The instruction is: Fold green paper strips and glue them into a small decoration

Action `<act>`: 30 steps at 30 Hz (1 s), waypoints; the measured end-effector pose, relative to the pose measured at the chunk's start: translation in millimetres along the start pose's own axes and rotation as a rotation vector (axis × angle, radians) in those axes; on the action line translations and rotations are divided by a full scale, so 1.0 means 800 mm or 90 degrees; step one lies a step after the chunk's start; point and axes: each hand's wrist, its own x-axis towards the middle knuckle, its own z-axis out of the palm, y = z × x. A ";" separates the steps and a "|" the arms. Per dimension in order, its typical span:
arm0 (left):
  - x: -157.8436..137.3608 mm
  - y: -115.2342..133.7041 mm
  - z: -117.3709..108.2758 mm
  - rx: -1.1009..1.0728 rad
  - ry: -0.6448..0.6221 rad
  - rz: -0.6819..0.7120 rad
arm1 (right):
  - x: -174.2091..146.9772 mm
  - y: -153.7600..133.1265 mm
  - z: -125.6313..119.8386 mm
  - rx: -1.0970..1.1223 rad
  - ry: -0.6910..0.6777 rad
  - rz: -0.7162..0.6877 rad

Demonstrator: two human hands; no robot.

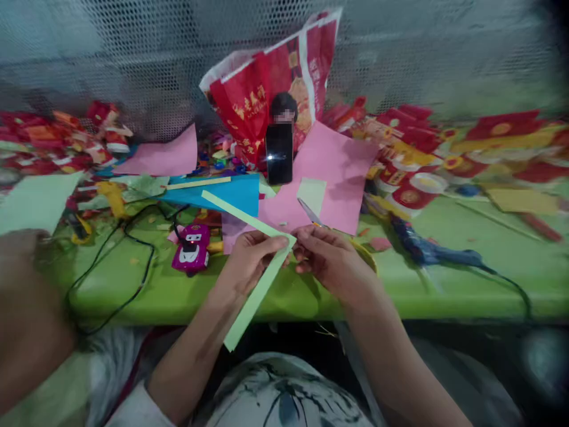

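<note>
Pale green paper strip (258, 284), folded at its middle, pinched by both hands just above the near edge of the green bench (444, 284). Left hand (251, 258) grips the fold with thumb and fingers; right hand (331, 258) pinches the same fold and also holds scissors (311, 212), blades pointing away over the pink paper (333, 178). Beyond the strip: blue paper (222, 193), black phone (279, 153) standing upright. Left of the strip: magenta toy car (192, 249).

Both hands, left hand (251, 261) and right hand (331, 258), pinch a folded green paper strip (258, 290).
</note>
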 end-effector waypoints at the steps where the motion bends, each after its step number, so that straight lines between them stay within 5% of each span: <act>1: 0.002 0.000 -0.003 0.005 -0.009 -0.003 | 0.000 0.000 0.000 0.010 0.003 0.000; 11: 0.012 0.005 -0.016 -0.031 0.040 -0.145 | -0.002 0.002 0.010 0.018 0.001 -0.040; 18: 0.010 -0.012 -0.014 0.019 -0.019 0.030 | 0.000 0.001 0.011 -0.126 0.038 -0.124; 24: 0.009 -0.016 -0.015 0.202 0.026 0.143 | 0.001 0.004 0.003 -0.222 0.111 -0.179; 30: 0.007 -0.014 -0.012 0.252 0.001 0.172 | 0.000 0.006 0.002 -0.283 0.148 -0.232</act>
